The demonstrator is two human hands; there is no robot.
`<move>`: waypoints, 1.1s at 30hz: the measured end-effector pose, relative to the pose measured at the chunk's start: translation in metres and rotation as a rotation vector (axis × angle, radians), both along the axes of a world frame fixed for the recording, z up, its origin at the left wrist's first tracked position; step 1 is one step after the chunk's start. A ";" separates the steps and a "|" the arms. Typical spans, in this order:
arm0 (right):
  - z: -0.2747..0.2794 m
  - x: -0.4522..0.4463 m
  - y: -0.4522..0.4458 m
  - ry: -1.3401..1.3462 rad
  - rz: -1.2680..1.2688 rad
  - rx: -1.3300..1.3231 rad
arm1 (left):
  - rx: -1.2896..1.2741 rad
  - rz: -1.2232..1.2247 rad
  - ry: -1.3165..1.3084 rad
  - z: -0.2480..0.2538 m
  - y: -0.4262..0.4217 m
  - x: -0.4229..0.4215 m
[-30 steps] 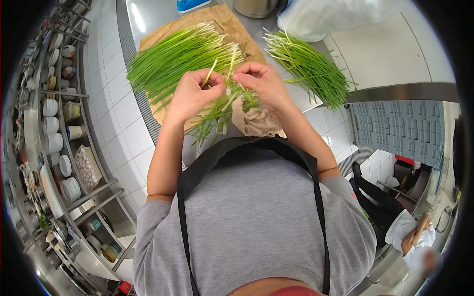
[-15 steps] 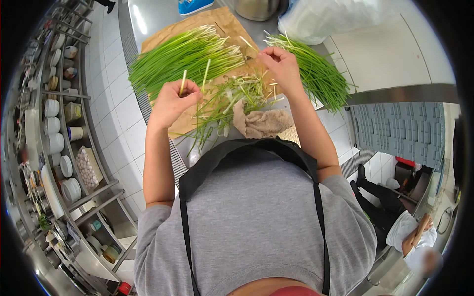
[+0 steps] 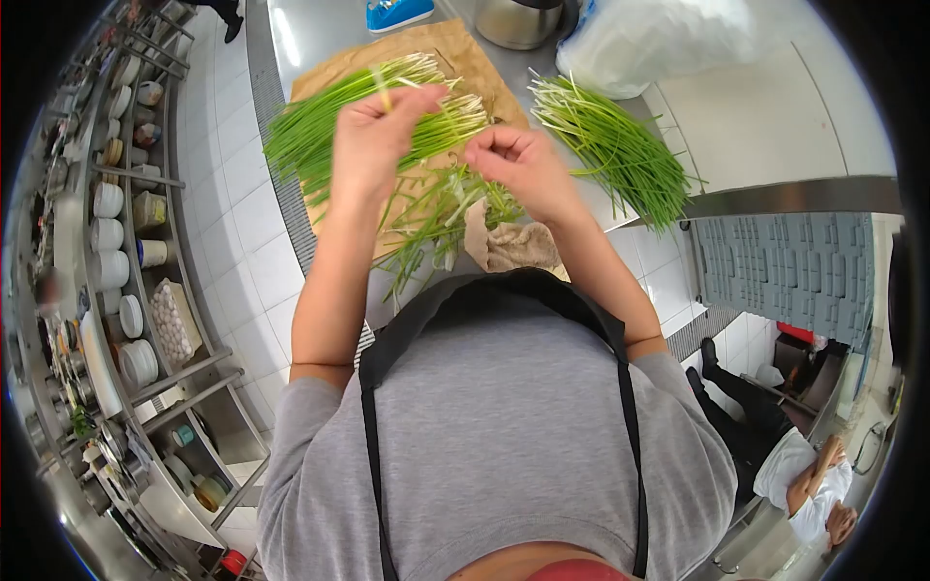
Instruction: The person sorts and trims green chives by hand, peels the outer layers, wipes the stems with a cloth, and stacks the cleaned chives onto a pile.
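Note:
My left hand (image 3: 373,136) is over the large pile of green stalks (image 3: 334,121) on brown paper (image 3: 436,39). Its fingers are closed around a pale stalk (image 3: 382,89), blurred by motion. Lower and to the right, my right hand (image 3: 518,165) has thumb and forefinger pinched together above loose trimmings (image 3: 441,208); whatever is between those fingertips is too small to name. A beige cloth (image 3: 513,244) lies crumpled below that hand. Another bunch of green stalks (image 3: 620,150) rests on the metal table to the right.
A metal pot (image 3: 518,21), a blue and white object (image 3: 397,12) and a clear plastic bag (image 3: 649,44) stand at the far side. Shelves of white bowls (image 3: 108,232) line the left. At lower right is another person (image 3: 794,474); a foot (image 3: 233,29) shows at upper left.
Since half a second ago, my left hand has moved up over the pile, and my right hand has come down and left toward the trimmings. The foot at upper left has come further into view.

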State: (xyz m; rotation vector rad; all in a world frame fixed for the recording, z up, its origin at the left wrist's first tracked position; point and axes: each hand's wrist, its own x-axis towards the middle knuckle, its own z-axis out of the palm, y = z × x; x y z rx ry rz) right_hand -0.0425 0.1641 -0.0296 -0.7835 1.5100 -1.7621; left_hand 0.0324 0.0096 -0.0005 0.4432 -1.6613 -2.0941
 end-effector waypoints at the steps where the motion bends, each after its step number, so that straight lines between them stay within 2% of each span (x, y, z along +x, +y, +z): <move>1: 0.000 0.003 0.002 0.015 0.013 0.035 | 0.023 0.023 0.036 0.003 -0.010 0.002; 3: -0.001 0.012 0.008 0.040 0.045 0.108 | 0.073 0.074 0.105 0.013 -0.032 0.007; 7: -0.026 0.011 0.021 0.398 0.001 0.217 | 0.140 0.236 0.174 0.024 -0.067 0.023; 13: -0.046 -0.002 0.044 0.449 -0.038 0.403 | 0.232 0.316 0.267 0.028 -0.110 0.044; 14: -0.046 -0.005 0.044 0.465 -0.053 0.379 | 0.225 0.254 0.262 0.024 -0.127 0.050; 18: -0.037 -0.010 0.040 0.461 -0.151 0.289 | 0.369 0.379 0.310 0.042 -0.113 0.047; 21: -0.024 -0.010 0.027 0.284 -0.183 0.160 | 0.454 0.332 0.407 0.030 -0.125 0.045; 22: -0.019 -0.010 0.024 0.198 -0.182 0.108 | 0.515 0.178 0.472 0.022 -0.136 0.047; 24: -0.006 -0.011 0.023 0.322 -0.228 0.093 | 0.633 -0.136 0.592 0.005 -0.159 0.054; 28: 0.030 -0.026 0.044 0.402 -0.416 -0.036 | 0.703 0.011 0.604 0.009 -0.154 0.057; 31: 0.032 -0.023 0.043 0.451 -0.311 0.174 | 0.706 -0.169 0.660 0.002 -0.156 0.055; 32: 0.024 -0.021 0.035 0.451 -0.083 0.198 | 0.681 -0.074 0.630 0.001 -0.155 0.052; 33: 0.002 -0.019 0.033 0.907 -0.081 0.264 | 0.658 0.019 0.596 0.005 -0.141 0.046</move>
